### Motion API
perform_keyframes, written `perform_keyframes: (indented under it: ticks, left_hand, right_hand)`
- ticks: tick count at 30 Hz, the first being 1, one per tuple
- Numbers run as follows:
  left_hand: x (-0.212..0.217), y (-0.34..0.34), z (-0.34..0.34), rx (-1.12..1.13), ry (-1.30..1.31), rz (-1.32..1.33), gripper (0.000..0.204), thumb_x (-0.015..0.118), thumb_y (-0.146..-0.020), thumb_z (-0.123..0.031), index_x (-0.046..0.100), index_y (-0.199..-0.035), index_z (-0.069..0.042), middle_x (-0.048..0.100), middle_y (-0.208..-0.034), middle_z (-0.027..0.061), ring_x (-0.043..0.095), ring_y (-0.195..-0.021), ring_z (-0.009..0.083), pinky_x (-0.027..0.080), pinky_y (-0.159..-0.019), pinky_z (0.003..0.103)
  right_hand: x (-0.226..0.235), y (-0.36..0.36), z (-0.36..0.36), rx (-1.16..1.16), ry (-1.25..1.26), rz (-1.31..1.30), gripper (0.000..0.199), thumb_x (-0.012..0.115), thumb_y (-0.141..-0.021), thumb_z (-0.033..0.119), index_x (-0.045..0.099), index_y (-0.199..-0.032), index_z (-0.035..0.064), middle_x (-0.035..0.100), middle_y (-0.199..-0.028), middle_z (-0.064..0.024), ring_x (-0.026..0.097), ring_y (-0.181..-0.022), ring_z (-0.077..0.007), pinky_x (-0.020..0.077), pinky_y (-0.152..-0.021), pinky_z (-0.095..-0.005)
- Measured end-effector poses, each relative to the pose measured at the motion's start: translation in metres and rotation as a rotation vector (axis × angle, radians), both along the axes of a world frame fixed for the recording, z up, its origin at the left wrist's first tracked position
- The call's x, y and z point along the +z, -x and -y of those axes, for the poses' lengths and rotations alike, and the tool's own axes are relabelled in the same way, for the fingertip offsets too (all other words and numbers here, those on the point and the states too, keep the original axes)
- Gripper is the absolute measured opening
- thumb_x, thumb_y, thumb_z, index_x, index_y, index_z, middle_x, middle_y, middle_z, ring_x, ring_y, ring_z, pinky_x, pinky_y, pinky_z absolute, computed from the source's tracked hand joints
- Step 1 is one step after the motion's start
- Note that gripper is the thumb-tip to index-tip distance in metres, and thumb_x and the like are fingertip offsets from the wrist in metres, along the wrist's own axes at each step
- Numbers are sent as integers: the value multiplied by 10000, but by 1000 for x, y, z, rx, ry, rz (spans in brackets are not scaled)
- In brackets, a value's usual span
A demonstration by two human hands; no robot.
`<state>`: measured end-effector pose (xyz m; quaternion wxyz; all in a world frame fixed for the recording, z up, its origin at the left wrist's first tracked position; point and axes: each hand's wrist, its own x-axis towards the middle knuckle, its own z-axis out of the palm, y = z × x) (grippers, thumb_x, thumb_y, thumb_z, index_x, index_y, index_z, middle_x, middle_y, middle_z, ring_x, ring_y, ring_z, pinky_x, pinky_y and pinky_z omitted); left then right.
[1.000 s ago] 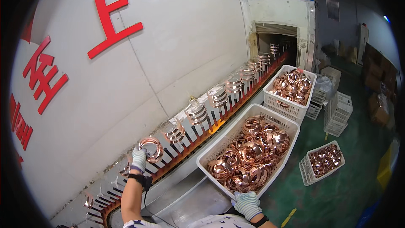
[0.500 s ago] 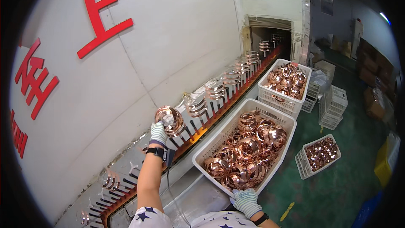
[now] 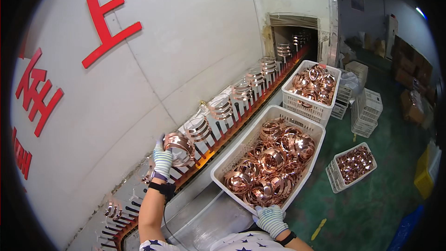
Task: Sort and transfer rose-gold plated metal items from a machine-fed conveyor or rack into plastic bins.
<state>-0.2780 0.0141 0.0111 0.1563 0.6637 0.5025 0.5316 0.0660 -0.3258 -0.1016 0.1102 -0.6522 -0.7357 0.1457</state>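
Observation:
My left hand, in a striped glove, is closed on a cluster of shiny copper rings above the near stretch of a conveyor line. The line carries a row of dark upright pegs, and similar banded copper rings stand along it toward the tunnel. On the near rim of a large white crate rests my right hand, gloved too, its fingers curled over the edge. Loose copper rings fill that crate. The tips of the left fingers are partly hidden behind the rings.
A second white crate of copper rings stands beyond the first. On the green floor to the right sits a smaller crate with copper pieces, near stacked white baskets. A pale wall borders the conveyor; its tunnel opening lies at the far end.
My left hand has moved left and slightly down with the copper rings. The rings on the line have shifted toward me. My right hand has stayed on the crate rim.

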Motion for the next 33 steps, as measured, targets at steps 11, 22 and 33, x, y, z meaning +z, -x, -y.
perform_keyframes:
  ticks: [11, 22, 33]
  left_hand:
    - [-22, -78, -132, 148, 216, 571, 384, 580, -964, -101, 504, -1317, 28, 666, -1139, 186, 681, -939, 274, 589, -755, 393]
    - [-68, -147, -132, -114, 1004, 884, 446, 601, -957, -179, 552, -1371, -20, 658, -1279, 194, 683, -1098, 350, 566, -923, 517]
    - [87, -155, 2, -288, 21, -72, 425, 618, -910, -50, 568, -1324, 32, 713, -1114, 163, 689, -984, 244, 555, -847, 353]
  right_hand:
    - [32, 8, 0, 80, 88, 22, 362, 621, -907, 424, 644, -1028, 83, 737, -867, -127, 707, -806, -291, 483, -803, -459]
    - [10, -19, 9, -40, 112, 45, 367, 595, -921, 425, 649, -1040, 83, 731, -835, -125, 705, -789, -304, 498, -773, -464]
    - [22, -13, 9, 25, 105, 21, 342, 579, -928, 396, 645, -1024, 74, 743, -876, -121, 713, -802, -292, 483, -771, -467]
